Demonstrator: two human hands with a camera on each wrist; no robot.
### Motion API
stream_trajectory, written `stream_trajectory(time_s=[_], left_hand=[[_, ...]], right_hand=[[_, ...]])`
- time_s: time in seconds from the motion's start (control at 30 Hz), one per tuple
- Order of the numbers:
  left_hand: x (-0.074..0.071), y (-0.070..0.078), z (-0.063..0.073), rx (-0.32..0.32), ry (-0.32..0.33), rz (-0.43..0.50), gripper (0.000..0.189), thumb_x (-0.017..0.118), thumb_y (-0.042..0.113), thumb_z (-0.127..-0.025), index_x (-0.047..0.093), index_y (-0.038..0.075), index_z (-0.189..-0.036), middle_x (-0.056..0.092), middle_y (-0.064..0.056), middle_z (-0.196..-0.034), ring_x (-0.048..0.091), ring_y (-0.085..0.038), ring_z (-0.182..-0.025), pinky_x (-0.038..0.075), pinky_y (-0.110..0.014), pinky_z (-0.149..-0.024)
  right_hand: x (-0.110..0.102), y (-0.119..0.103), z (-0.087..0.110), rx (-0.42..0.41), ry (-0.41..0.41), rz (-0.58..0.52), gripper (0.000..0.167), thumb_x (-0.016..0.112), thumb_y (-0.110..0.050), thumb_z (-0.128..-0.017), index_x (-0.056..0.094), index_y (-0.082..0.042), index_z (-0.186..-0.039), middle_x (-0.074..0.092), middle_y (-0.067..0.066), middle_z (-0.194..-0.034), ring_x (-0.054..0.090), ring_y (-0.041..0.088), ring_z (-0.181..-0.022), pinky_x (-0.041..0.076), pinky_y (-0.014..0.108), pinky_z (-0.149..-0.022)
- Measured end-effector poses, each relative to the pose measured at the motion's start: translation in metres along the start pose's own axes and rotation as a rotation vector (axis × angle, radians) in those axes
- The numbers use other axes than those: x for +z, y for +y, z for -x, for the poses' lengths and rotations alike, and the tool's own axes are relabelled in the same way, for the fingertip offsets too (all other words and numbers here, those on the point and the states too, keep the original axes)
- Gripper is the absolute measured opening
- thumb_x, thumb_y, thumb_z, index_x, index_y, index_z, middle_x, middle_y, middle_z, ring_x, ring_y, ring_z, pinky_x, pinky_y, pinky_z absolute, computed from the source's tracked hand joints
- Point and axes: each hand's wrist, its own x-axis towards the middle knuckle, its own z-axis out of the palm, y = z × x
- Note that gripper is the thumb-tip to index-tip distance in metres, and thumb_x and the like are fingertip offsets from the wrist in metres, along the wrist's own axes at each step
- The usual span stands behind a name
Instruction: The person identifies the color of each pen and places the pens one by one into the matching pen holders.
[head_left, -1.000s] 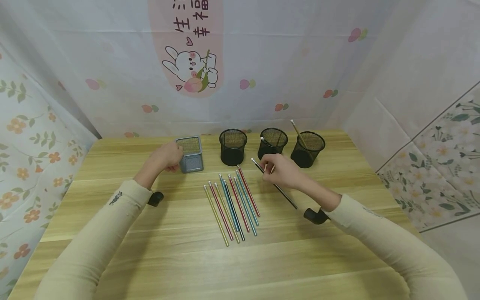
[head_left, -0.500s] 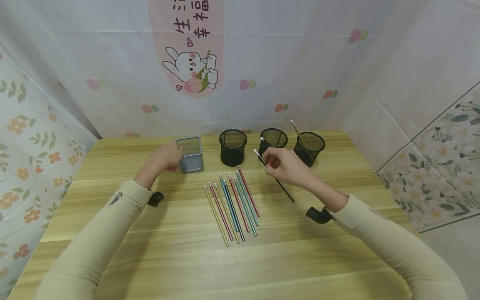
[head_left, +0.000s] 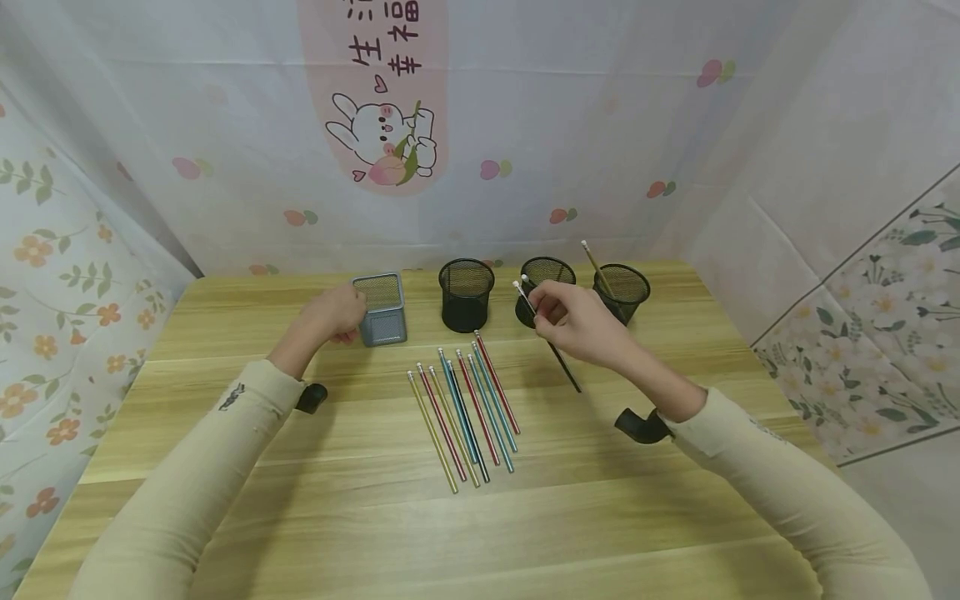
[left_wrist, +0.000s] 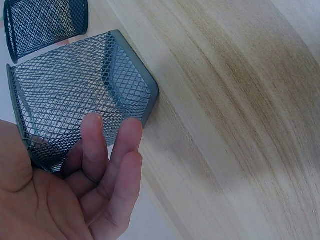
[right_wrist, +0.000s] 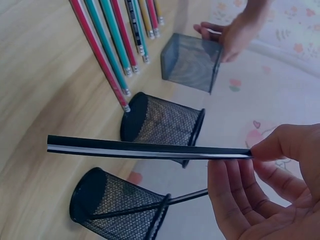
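My right hand (head_left: pixel 573 321) pinches a black pencil (right_wrist: pixel 125 149) between thumb and fingers. The pencil slants, its white eraser end up and its other end low over the table. Just behind it stands a round black mesh pencil cup (head_left: pixel 551 271), partly hidden by the hand, with another black pencil (right_wrist: pixel 135 208) leaning inside. At the left, my left hand (head_left: pixel 337 312) holds the rim of a square grey mesh pencil holder (head_left: pixel 385 327). In the left wrist view several fingers (left_wrist: pixel 127 175) curl loosely beside its mesh wall; the thumb's tip is hidden at the rim.
Several gold, red, blue and black pencils (head_left: pixel 487 396) lie side by side on the wooden table (head_left: pixel 360 517). A round black mesh cup (head_left: pixel 465 308) stands left of centre. At the far right, another cup (head_left: pixel 630 296) holds a gold pencil (head_left: pixel 597 268). A printed cloth (head_left: pixel 510 100) hangs behind.
My right hand has moved up and slightly right with the black pencil, bringing its eraser end nearer the cup behind. The left hand and square holder have stayed in place.
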Motion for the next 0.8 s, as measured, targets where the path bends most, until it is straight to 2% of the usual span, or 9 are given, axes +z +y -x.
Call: stream_trajectory(time_s=[0.3, 0.57, 0.8], left_hand=[[0.0, -0.001, -0.001, 0.005, 0.003, 0.007, 0.052, 0.019, 0.019, -0.11, 0.062, -0.007, -0.093, 0.065, -0.012, -0.068, 0.068, -0.03, -0.066, 0.054, -0.037, -0.058], [0.001, -0.001, -0.002, 0.01, 0.006, -0.001, 0.053, 0.019, 0.018, -0.11, 0.062, -0.007, -0.092, 0.065, -0.011, -0.066, 0.067, -0.028, -0.063, 0.052, -0.033, -0.053], [0.001, -0.001, -0.001, 0.016, 0.009, 0.013, 0.054, 0.02, 0.018, -0.11, 0.063, -0.008, -0.09, 0.064, -0.011, -0.065, 0.066, -0.027, -0.06, 0.05, -0.031, -0.051]], right_hand=[[-0.011, -0.004, 0.0, -0.055, 0.093, -0.042, 0.013, 0.063, 0.001, -0.097, 0.065, -0.002, -0.11, 0.068, 0.008, -0.093, 0.065, 0.02, -0.083, 0.053, 0.035, -0.071], [-0.022, -0.005, 0.001, -0.082, 0.176, -0.043, 0.016, 0.062, 0.003, -0.097, 0.064, 0.001, -0.112, 0.067, 0.014, -0.096, 0.066, 0.026, -0.086, 0.056, 0.041, -0.074], [-0.034, -0.007, 0.0, -0.111, 0.25, -0.041, 0.015, 0.063, 0.004, -0.097, 0.063, 0.002, -0.112, 0.066, 0.014, -0.096, 0.065, 0.026, -0.088, 0.054, 0.025, -0.069]])
